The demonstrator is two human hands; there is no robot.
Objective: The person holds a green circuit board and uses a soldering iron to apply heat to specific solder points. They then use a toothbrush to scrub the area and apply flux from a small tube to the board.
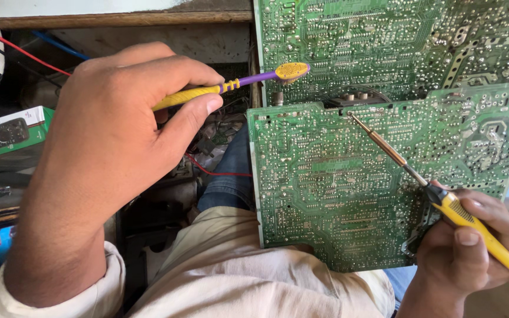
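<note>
The left hand (107, 147), filling the left of the frame, is closed round a yellow-and-purple toothbrush (231, 85) whose head rests at the left edge of the upper green circuit board (396, 47), while the right hand (472, 241), low in the right corner, grips a yellow-handled soldering iron (419, 176) with its tip touching the top edge of the lower circuit board (337, 188) propped on the person's lap. It looks to me like solder-side cleaning and touch-up in mid-course. The next move, I'd judge, calls for a steady iron tip on one joint, with the brush kept well off the hot metal.
</note>
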